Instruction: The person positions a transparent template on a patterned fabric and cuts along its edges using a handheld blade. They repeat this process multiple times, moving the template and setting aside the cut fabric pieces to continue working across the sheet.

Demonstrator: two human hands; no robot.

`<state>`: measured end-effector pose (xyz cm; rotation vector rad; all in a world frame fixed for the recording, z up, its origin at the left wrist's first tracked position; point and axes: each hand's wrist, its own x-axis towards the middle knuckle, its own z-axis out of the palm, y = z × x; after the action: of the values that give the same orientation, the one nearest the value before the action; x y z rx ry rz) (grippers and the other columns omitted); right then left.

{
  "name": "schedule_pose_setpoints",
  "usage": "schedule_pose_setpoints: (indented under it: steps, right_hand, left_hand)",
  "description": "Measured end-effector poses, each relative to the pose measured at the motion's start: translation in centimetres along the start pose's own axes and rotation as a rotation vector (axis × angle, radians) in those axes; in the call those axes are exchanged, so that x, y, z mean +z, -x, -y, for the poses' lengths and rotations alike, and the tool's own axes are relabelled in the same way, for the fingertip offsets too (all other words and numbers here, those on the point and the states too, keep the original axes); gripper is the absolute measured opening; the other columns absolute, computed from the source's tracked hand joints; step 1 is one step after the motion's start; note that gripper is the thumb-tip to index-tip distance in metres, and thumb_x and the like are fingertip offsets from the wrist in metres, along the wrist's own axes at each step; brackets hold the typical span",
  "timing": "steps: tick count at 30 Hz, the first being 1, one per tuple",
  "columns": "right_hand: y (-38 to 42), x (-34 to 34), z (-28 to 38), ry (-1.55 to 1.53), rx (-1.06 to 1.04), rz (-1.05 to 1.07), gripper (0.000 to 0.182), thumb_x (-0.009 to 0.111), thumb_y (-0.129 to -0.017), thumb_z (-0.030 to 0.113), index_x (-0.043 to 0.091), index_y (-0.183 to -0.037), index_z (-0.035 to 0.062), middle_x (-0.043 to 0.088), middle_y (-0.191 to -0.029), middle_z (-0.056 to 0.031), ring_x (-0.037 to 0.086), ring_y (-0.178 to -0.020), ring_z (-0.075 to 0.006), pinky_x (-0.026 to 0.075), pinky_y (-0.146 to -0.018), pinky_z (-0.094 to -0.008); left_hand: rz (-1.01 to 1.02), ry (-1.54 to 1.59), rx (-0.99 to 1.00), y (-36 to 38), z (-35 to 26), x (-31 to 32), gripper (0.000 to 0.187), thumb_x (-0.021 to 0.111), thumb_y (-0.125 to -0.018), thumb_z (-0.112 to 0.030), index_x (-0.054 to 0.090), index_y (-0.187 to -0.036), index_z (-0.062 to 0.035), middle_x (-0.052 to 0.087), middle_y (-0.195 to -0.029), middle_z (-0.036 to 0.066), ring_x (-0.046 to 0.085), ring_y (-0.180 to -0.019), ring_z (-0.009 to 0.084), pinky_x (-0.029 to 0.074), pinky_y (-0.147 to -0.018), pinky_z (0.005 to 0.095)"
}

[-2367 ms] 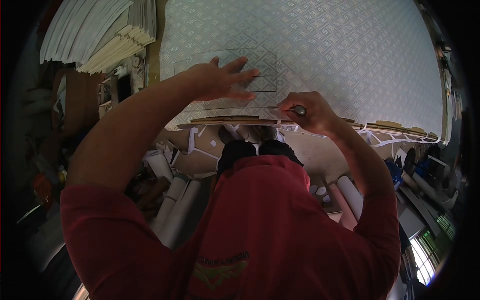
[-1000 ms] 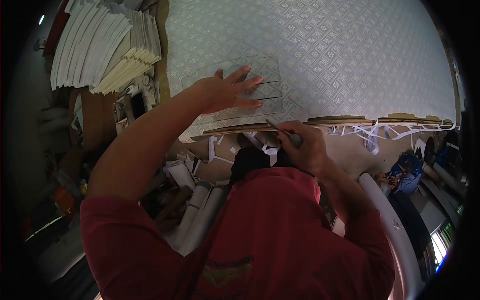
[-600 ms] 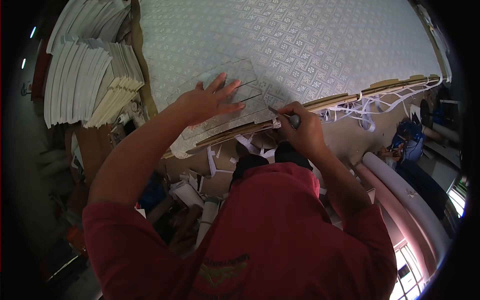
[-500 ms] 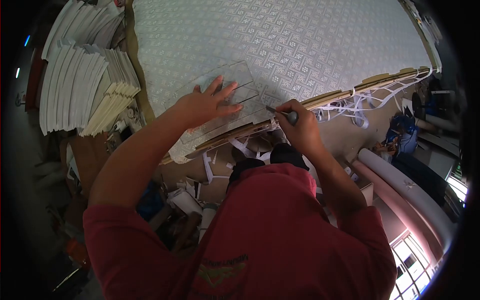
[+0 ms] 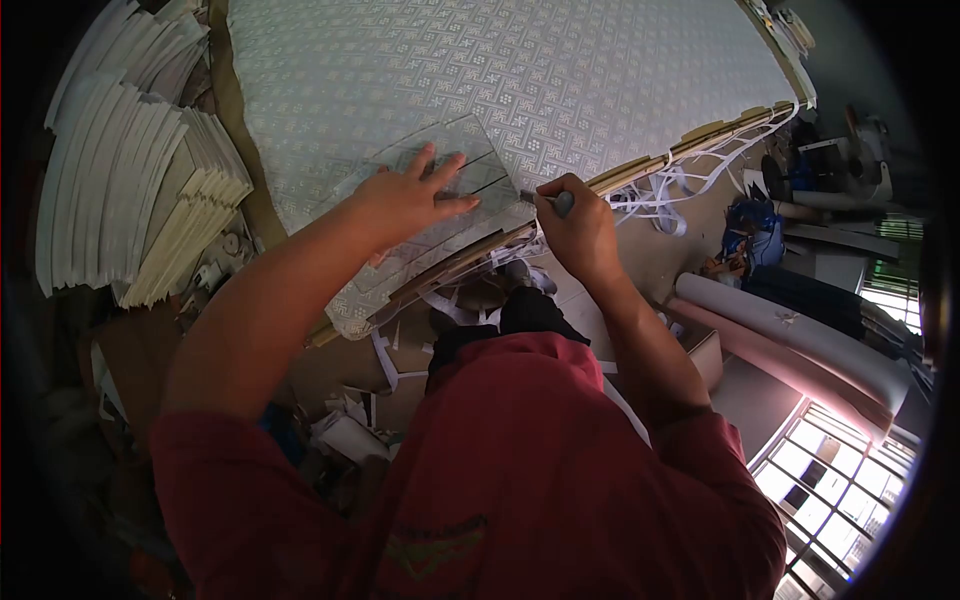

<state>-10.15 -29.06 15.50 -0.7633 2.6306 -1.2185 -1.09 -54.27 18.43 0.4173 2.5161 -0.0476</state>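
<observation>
My left hand [image 5: 415, 200] lies with fingers spread on a clear plate [image 5: 478, 150] marked with dark lines, pressing it against pale patterned fabric [image 5: 590, 70]. In my right hand [image 5: 580, 228] is a slim grey-handled tool [image 5: 564, 204], gripped with its thin dark tip pointing left. That tip is at the plate's right edge, close to the fabric's near border. Whether it is a knife or a marker I cannot make out. The plate's left part is partly covered by my left hand and forearm.
Stacks of folded white sheets [image 5: 105, 190] stand at the left. Brown board strips [image 5: 690, 148] run along the fabric's near edge, with loose white strips [image 5: 665, 200] hanging below. Large rolls [image 5: 800, 325] lie at the right, near a barred window [image 5: 830, 470]. Scraps litter the floor.
The view has shifted, so everything sits slightly further left. My left hand still lies on the plate, and the tool in my right hand stays near the plate's right edge.
</observation>
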Motion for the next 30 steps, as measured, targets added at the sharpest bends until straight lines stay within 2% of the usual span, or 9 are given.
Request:
schedule_pose_setpoints:
  steps: [4, 9, 15, 17, 18, 20, 27, 29, 30]
  right_hand:
    - [0.2, 0.2, 0.1, 0.060, -0.001, -0.001, 0.017, 0.077, -0.088, 0.015, 0.071, -0.098, 0.0031, 0.075, -0.084, -0.0198, 0.075, -0.081, -0.0393, 0.059, -0.070, -0.0436]
    - [1.3, 2.0, -1.9, -0.129, -0.036, -0.106, 0.015, 0.078, -0.089, 0.011, 0.071, -0.099, 0.0022, 0.076, -0.088, -0.0178, 0.076, -0.082, -0.0361, 0.058, -0.072, -0.0398]
    - [-3.3, 4.6, -0.6, -0.150, -0.060, -0.129, 0.015, 0.078, -0.090, 0.010, 0.071, -0.100, 0.0025, 0.076, -0.089, -0.0172, 0.076, -0.082, -0.0368, 0.058, -0.071, -0.0406]
    - [-3.9, 4.5, -0.2, -0.121, -0.069, -0.114, 0.015, 0.079, -0.091, 0.009, 0.071, -0.100, 0.0002, 0.076, -0.088, -0.0153, 0.074, -0.079, -0.0234, 0.056, -0.073, -0.0357]
    - [-3.9, 4.6, -0.4, -0.122, -0.073, -0.116, 0.015, 0.079, -0.091, 0.009, 0.071, -0.100, 0.0002, 0.076, -0.088, -0.0153, 0.074, -0.079, -0.0234, 0.056, -0.073, -0.0357]
    - [-3.5, 5.0, -1.1, -0.193, -0.075, -0.145, 0.015, 0.079, -0.090, 0.010, 0.071, -0.100, 0.0005, 0.076, -0.088, -0.0160, 0.075, -0.079, -0.0252, 0.056, -0.073, -0.0358]
    - [-6.7, 6.6, -0.2, -0.159, -0.076, -0.155, 0.016, 0.080, -0.089, 0.010, 0.072, -0.099, 0.0016, 0.075, -0.087, -0.0159, 0.075, -0.079, -0.0269, 0.056, -0.072, -0.0361]
    - [-7.6, 7.0, 0.0, -0.148, -0.067, -0.151, 0.015, 0.080, -0.089, 0.010, 0.072, -0.100, 0.0020, 0.075, -0.086, -0.0157, 0.074, -0.078, -0.0267, 0.056, -0.071, -0.0361]
    - [-7.8, 7.1, 0.1, -0.146, -0.074, -0.150, 0.015, 0.080, -0.089, 0.010, 0.072, -0.100, 0.0020, 0.075, -0.086, -0.0157, 0.074, -0.078, -0.0267, 0.056, -0.071, -0.0361]
  left_hand:
    - [0.002, -0.022, 0.023, -0.2, 0.1, 0.1, 0.148, 0.101, -0.037, -0.005, 0.032, -0.162, -0.0432, 0.005, -0.176, 0.014, 0.019, -0.158, 0.0471, 0.052, -0.106, 0.0642]
    - [0.005, -0.051, 0.016, -0.3, 0.3, 0.5, 0.147, 0.101, -0.039, -0.006, 0.031, -0.163, -0.0401, 0.006, -0.176, 0.016, 0.020, -0.157, 0.0497, 0.053, -0.106, 0.0646]
    - [0.012, -0.077, 0.021, -0.2, -0.1, 0.2, 0.147, 0.101, -0.041, -0.005, 0.028, -0.164, -0.0382, 0.004, -0.175, 0.017, 0.017, -0.158, 0.0502, 0.052, -0.106, 0.0645]
    - [0.009, -0.069, 0.030, -0.3, 0.0, 0.3, 0.146, 0.101, -0.041, -0.005, 0.029, -0.164, -0.0382, 0.004, -0.176, 0.017, 0.016, -0.158, 0.0502, 0.053, -0.106, 0.0649]
    - [0.007, -0.072, 0.028, -0.2, -0.1, -0.2, 0.146, 0.101, -0.041, -0.005, 0.029, -0.164, -0.0382, 0.004, -0.176, 0.017, 0.016, -0.158, 0.0502, 0.053, -0.106, 0.0649]
    - [0.055, 0.017, 0.011, 0.2, -0.4, -1.3, 0.143, 0.095, -0.043, 0.005, 0.031, -0.164, -0.0367, 0.001, -0.176, 0.016, 0.013, -0.158, 0.0515, 0.048, -0.112, 0.0648]
    - [0.024, -0.012, 0.001, -0.3, -0.1, -0.1, 0.142, 0.095, -0.045, 0.004, 0.030, -0.164, -0.0371, 0.000, -0.176, 0.015, 0.012, -0.158, 0.0512, 0.048, -0.110, 0.0685]
    - [-0.009, 0.018, 0.013, 0.0, 0.0, 0.0, 0.089, 0.071, -0.090, -0.006, 0.034, -0.162, -0.0428, 0.007, -0.176, 0.014, 0.015, -0.158, 0.0502, 0.047, -0.106, 0.0722]
    - [-0.015, 0.019, 0.009, 0.0, 0.0, 0.3, 0.089, 0.071, -0.090, -0.006, 0.034, -0.162, -0.0428, 0.007, -0.176, 0.014, 0.015, -0.158, 0.0502, 0.047, -0.106, 0.0722]
